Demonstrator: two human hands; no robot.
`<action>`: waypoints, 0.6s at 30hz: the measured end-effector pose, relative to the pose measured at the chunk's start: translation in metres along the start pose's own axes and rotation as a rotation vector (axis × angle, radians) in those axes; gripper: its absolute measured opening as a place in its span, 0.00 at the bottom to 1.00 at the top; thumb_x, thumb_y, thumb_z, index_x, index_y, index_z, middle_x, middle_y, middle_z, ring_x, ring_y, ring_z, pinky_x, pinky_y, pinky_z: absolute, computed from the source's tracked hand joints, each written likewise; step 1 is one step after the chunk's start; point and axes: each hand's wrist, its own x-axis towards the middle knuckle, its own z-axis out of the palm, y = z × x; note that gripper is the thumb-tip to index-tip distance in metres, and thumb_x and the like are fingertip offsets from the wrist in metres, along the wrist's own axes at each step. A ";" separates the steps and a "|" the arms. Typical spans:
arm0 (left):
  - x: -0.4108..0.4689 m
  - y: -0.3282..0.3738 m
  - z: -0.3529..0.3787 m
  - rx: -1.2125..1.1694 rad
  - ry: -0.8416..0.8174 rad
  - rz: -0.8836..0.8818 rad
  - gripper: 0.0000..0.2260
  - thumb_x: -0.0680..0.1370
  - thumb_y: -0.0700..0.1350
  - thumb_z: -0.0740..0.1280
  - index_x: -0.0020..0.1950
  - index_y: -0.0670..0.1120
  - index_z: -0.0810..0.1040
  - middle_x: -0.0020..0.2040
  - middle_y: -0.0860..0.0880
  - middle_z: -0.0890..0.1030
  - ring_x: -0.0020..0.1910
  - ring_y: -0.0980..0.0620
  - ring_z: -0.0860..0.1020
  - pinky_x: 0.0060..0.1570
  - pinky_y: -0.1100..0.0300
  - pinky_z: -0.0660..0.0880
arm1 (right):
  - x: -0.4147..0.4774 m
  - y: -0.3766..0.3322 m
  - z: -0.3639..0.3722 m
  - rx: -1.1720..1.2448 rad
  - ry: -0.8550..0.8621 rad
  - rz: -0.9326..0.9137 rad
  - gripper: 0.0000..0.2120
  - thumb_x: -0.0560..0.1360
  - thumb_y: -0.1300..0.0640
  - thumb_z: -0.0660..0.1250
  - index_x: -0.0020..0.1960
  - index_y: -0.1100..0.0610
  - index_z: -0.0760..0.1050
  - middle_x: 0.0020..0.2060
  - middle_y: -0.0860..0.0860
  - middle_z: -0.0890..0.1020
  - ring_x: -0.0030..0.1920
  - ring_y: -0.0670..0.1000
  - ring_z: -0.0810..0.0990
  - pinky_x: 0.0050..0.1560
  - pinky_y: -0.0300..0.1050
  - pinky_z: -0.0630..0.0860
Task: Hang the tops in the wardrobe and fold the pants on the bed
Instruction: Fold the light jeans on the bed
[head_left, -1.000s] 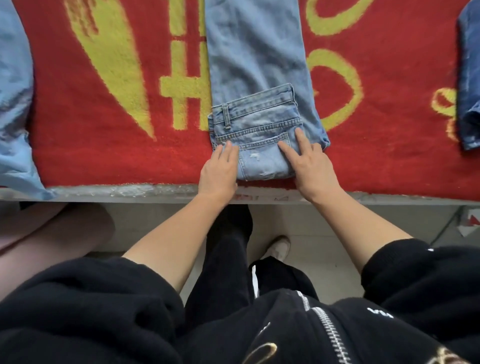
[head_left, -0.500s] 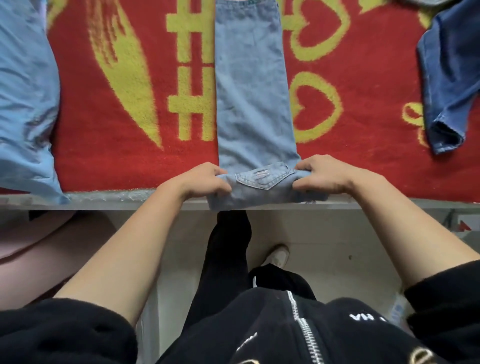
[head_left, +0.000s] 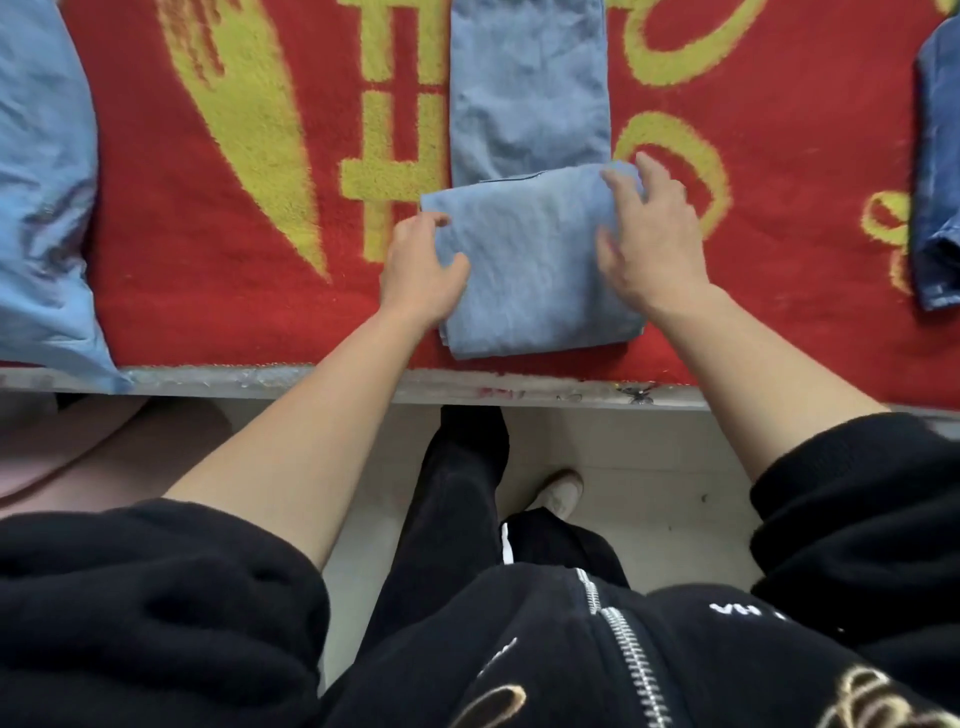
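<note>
A pair of light blue jeans (head_left: 530, 93) lies lengthwise on the red blanket (head_left: 171, 291) of the bed. Its near end is folded into a thick flat wad (head_left: 524, 270) close to the bed's front edge. My left hand (head_left: 421, 270) holds the wad's left edge, thumb on top and fingers curled at the side. My right hand (head_left: 649, 234) rests on the wad's far right corner with its fingers spread. The unfolded leg part runs away from me and out of the top of the view.
A pale blue garment (head_left: 41, 182) lies on the blanket at the far left and hangs over the bed edge (head_left: 260, 379). A dark blue denim piece (head_left: 935, 182) lies at the right border. Below are tiled floor, my legs and a pink object (head_left: 78, 457).
The rolled waist end, gripped at the bed edge by both hands, has been turned over away from me onto the legs. It now lies flat, and my right hand has loosened.
</note>
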 end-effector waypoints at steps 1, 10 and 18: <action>-0.003 -0.001 0.007 0.065 -0.043 0.063 0.22 0.74 0.49 0.62 0.68 0.45 0.73 0.67 0.42 0.73 0.67 0.43 0.70 0.66 0.54 0.67 | -0.006 -0.003 0.008 -0.030 0.018 -0.111 0.27 0.72 0.59 0.66 0.71 0.58 0.70 0.71 0.66 0.67 0.64 0.68 0.72 0.57 0.61 0.72; 0.006 -0.010 0.018 0.486 -0.521 0.111 0.29 0.80 0.54 0.54 0.80 0.55 0.47 0.80 0.49 0.39 0.79 0.46 0.40 0.74 0.38 0.50 | -0.008 0.001 0.033 -0.169 -0.590 -0.148 0.42 0.76 0.36 0.59 0.81 0.47 0.42 0.78 0.58 0.33 0.78 0.59 0.33 0.78 0.58 0.41; -0.013 -0.020 0.016 0.676 -0.275 0.441 0.47 0.68 0.76 0.59 0.79 0.47 0.57 0.79 0.38 0.49 0.78 0.38 0.46 0.73 0.36 0.47 | -0.024 0.013 0.045 -0.339 -0.398 -0.274 0.61 0.59 0.56 0.79 0.81 0.55 0.45 0.78 0.66 0.45 0.78 0.68 0.46 0.75 0.63 0.54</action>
